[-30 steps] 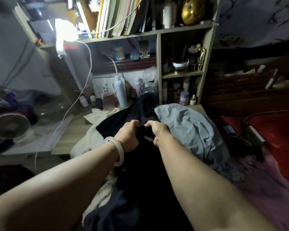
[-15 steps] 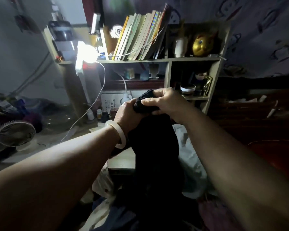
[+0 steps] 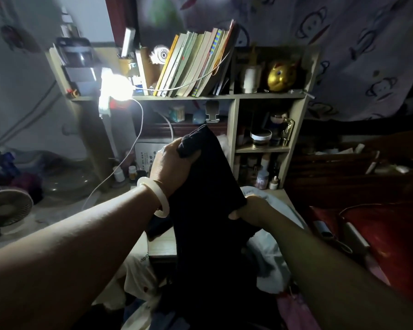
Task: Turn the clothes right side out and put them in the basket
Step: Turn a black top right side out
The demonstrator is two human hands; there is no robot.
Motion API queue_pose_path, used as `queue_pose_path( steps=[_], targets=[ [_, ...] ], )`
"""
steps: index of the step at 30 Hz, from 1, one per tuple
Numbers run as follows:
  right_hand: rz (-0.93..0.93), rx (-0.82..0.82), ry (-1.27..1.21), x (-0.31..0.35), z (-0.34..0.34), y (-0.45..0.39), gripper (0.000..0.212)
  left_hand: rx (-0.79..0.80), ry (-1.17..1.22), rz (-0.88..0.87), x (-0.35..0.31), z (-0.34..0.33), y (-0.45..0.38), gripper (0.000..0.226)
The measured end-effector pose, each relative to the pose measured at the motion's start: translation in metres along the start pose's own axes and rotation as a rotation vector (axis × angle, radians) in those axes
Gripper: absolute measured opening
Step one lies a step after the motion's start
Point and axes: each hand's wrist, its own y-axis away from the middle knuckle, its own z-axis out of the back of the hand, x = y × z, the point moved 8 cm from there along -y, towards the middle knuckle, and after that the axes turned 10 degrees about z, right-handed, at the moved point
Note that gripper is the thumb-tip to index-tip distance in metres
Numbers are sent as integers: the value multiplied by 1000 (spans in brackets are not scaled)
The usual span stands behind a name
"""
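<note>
A black garment [image 3: 208, 210] hangs lifted in front of me, stretched between both hands. My left hand [image 3: 171, 165], with a white bangle on the wrist, grips its top end up near the shelf. Lower and to the right, my right hand [image 3: 250, 209] grips the garment's side edge. A grey garment [image 3: 270, 253] lies crumpled on the desk behind my right arm. A cream garment [image 3: 138, 270] lies below my left arm. No basket is visible.
A wooden desk shelf [image 3: 234, 115] stands ahead with books, jars and a gold figurine. A bright lamp [image 3: 115, 88] with a white cable glows at the left. A small fan [image 3: 6, 207] sits far left. Red bedding [image 3: 386, 246] lies at the right.
Both hands raised the black garment off the pile. Then my right hand slid down from the top end to the garment's side while my left kept the top.
</note>
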Motion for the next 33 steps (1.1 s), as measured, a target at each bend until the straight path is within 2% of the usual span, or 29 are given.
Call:
queue_pose_path(
  steps=[3,6,9,13,16,17,19,21,23,24,26,28,29,31,33],
  targets=[
    [-92,-113,-52,5,4,4,35,-22,-260,-31,16,10,-1,28],
    [-263,-137,-352,13,1,16,28,43,-395,-38,34,13,5,30],
    [-322,-174,-786,34,-15,28,10,145,-441,-67,46,9,23,27],
    [-244,-15,-999,80,-40,40,26,352,-321,-74,53,-5,62,46],
    [-125,84,-946,113,-50,51,61,472,-301,-15,58,-17,85,62],
    [-117,57,-883,116,-52,54,68,519,-314,-11,58,-20,95,70],
    [-81,-88,-750,118,-45,58,52,615,-281,-64,55,-24,112,85],
    [-45,-268,-640,117,-31,64,35,754,-113,-69,54,-23,122,91],
    [-9,-368,-578,117,-17,70,41,876,151,51,60,-18,121,85],
    [11,-376,-546,119,-12,74,45,848,245,86,63,-12,114,71],
    [56,-359,-491,127,-4,84,50,597,255,53,69,8,88,45],
    [116,-310,-469,142,2,97,48,348,108,17,75,32,64,44],
    [155,-260,-471,151,5,103,46,340,24,-4,76,34,56,56],
    [208,-162,-479,165,13,116,47,542,-70,-28,73,25,56,81],
    [235,-104,-526,174,23,131,50,764,-7,-2,67,13,70,81]
  ],
)
